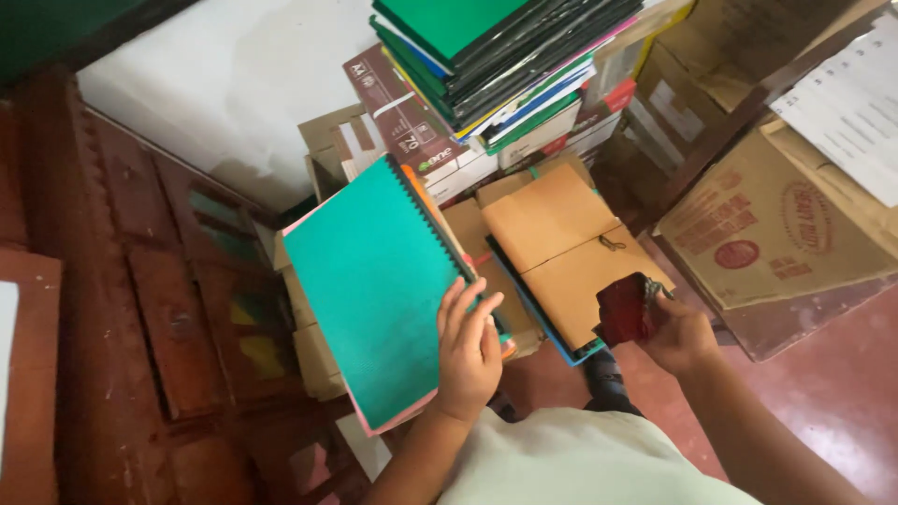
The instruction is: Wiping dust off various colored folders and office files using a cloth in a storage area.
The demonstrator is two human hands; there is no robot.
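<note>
The head camera shows two hands: the left hand (468,355) lies flat with fingers spread on one green notebook (374,281), which rests on a pile of cardboard boxes (313,351), and the right hand (678,332) is closed around one dark red cloth (625,309). Between the hands lie two brown folders (561,243), and behind them stands one tall stack of notebooks (505,56).

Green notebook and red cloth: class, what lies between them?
In the head view, tan folders tied with string lie between the green notebook under the left hand and the red cloth in the right hand.
</note>
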